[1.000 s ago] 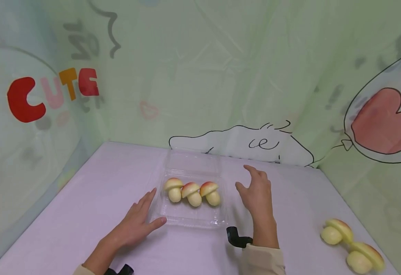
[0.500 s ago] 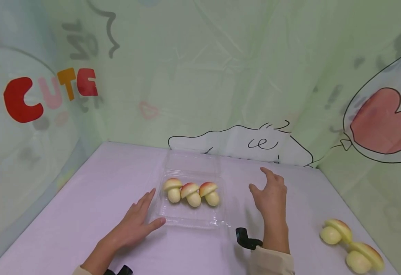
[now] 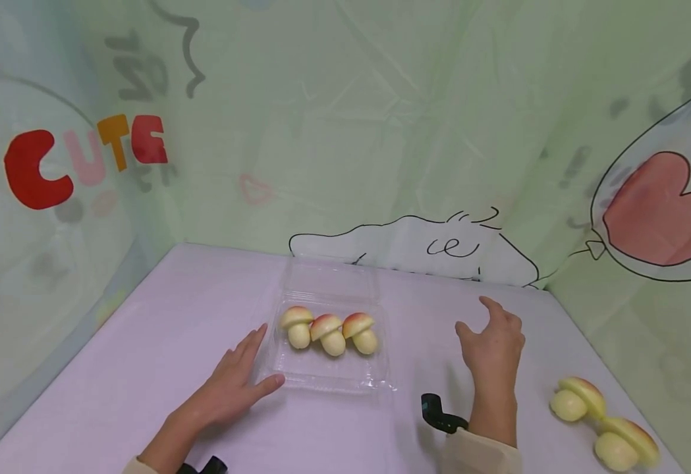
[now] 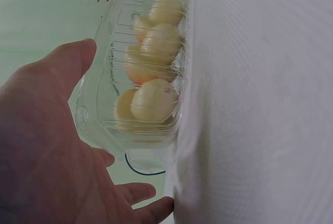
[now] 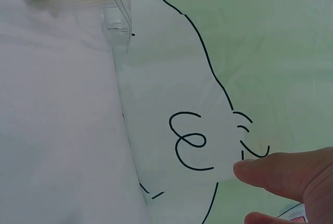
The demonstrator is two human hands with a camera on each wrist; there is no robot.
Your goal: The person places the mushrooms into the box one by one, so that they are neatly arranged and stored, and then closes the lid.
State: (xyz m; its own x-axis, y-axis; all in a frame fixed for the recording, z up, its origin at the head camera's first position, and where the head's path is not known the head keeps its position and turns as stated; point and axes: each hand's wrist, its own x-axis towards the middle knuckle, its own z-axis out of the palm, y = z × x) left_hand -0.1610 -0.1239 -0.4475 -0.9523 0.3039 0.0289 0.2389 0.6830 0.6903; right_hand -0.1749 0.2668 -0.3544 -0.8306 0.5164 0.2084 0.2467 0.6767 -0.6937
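A clear plastic clamshell box [image 3: 333,375] lies on the table with its lid [image 3: 330,280] folded back. Inside it, three toy mushrooms [image 3: 328,326] with cream stems and red-tinged caps sit in a row; the left wrist view shows the mushrooms [image 4: 154,101] through the box wall. My left hand [image 3: 232,383] is at the box's left side, fingers straight and thumb near the front left corner; whether it touches the box I cannot tell. Holding nothing, my right hand [image 3: 493,345] is above the table right of the box, thumb and fingers spread apart.
Two more toy mushrooms [image 3: 579,398] lie by the table's right edge. Printed curtains [image 3: 345,131] stand along the back and sides of the lilac-white table [image 3: 215,296]. Black camera mounts [image 3: 440,415] are on both wrists.
My right hand has moved right, away from the box and closer to the two mushrooms at the right edge. My left hand and the box have stayed in place.
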